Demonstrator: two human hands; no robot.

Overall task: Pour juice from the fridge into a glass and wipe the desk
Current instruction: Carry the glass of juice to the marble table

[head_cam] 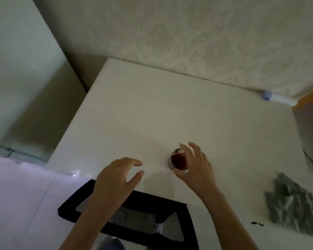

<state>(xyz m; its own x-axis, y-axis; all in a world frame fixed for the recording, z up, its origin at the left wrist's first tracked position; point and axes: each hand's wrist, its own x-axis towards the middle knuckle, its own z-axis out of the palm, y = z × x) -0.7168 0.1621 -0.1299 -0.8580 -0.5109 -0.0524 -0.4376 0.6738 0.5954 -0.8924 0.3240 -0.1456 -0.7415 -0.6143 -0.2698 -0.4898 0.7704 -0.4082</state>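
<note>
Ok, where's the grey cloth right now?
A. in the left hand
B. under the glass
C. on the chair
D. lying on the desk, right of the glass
D: the cloth lies crumpled on the desk, well right of the glass, and neither hand touches it.

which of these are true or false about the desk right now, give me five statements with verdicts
1. The glass holds dark red juice. True.
2. The left hand grips the glass. False: it hovers open beside it, clear of the glass.
3. The right hand has its fingers around the glass. True.
4. The grey cloth lies under the glass. False: it lies apart, to the right on the desk.
5. The glass lies tipped over. False: it stands upright.
</note>
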